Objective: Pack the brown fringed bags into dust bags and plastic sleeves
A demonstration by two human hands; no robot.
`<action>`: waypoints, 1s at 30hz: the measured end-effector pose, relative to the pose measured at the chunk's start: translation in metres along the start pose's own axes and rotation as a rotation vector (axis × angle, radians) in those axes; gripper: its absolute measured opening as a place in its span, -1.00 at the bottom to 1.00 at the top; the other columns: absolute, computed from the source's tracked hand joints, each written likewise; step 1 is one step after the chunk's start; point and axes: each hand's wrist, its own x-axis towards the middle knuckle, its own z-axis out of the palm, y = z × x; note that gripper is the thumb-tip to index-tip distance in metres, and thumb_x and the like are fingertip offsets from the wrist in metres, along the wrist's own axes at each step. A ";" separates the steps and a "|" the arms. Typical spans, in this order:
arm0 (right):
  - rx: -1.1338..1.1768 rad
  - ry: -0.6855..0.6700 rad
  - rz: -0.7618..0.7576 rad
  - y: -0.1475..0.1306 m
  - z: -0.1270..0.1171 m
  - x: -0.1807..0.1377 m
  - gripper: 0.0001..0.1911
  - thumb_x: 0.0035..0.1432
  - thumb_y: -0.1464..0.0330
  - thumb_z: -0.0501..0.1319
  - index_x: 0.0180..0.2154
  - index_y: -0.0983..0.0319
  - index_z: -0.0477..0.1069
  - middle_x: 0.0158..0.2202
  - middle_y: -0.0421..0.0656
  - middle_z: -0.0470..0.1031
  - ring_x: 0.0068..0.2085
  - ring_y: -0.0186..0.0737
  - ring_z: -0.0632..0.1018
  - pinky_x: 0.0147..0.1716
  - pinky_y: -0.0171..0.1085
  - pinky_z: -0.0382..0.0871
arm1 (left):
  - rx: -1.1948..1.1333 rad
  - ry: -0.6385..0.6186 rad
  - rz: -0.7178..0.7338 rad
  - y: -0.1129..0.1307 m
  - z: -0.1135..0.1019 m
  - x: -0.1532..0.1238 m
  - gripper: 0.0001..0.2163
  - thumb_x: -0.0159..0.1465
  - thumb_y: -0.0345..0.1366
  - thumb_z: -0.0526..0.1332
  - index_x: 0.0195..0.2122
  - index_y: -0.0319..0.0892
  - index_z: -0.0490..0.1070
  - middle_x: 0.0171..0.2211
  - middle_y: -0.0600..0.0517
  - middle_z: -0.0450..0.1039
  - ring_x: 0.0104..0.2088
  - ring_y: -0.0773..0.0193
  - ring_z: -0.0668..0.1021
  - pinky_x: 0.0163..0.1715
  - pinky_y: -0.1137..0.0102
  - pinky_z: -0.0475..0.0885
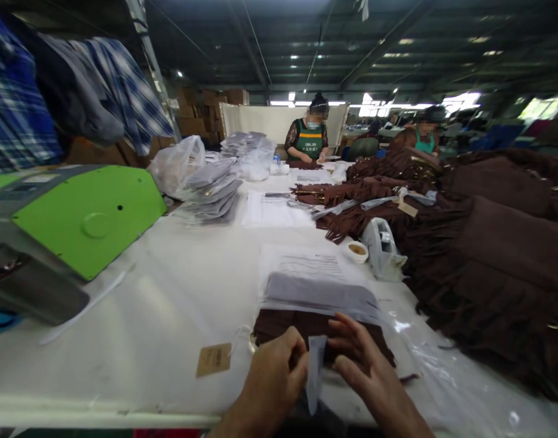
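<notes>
On the table in front of me lies a dark brown fringed bag-like piece (283, 320), partly under a grey sheet (320, 292) and a clear printed plastic bag (301, 261). My left hand (274, 380) is closed in a pinch at the edge of a pale, translucent strip (315, 371), which hangs over the near side of the brown piece. To the right of the strip, my right hand (370, 374) is open, its fingers apart and bent toward it. A brown card tag (214, 359) on a thin string lies left of the brown piece.
A green machine (96, 219) and a dark metal cylinder (42, 289) stand left. Behind are stacked grey packets (210, 194). A tape dispenser (382, 249), a small cup (355, 252) and heaped brown fringed goods (502, 261) lie right. Across the table works a person (309, 137).
</notes>
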 end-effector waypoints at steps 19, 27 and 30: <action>-0.928 0.366 -0.746 -0.011 -0.046 0.035 -0.72 0.26 0.31 0.13 0.00 0.13 0.41 -0.12 -0.13 0.56 -0.14 -0.19 0.59 -0.10 -0.25 0.49 | 0.339 0.054 -0.052 -0.019 -0.010 0.041 -0.86 0.28 -0.45 0.19 -0.40 -0.13 0.30 -0.46 0.13 0.43 -0.45 0.30 0.49 -0.44 0.42 0.20; -1.132 -0.096 -1.153 0.003 0.014 0.024 -0.67 0.22 0.48 0.12 0.03 0.29 0.41 0.01 -0.06 0.54 0.10 -0.16 0.48 0.07 -0.19 0.41 | 0.351 0.106 0.047 -0.021 -0.008 0.043 -0.89 0.31 -0.44 0.19 -0.36 -0.13 0.31 -0.44 0.13 0.44 -0.45 0.31 0.50 -0.43 0.44 0.28; -1.331 -0.080 -1.037 0.021 0.013 0.036 -0.51 0.20 0.41 0.15 0.17 0.33 0.28 0.16 -0.05 0.41 0.19 -0.06 0.39 0.05 -0.07 0.43 | 0.510 0.154 0.179 -0.023 -0.013 0.045 -0.93 0.32 -0.41 0.19 -0.31 -0.12 0.33 -0.37 0.09 0.44 -0.37 0.24 0.50 -0.38 0.39 0.33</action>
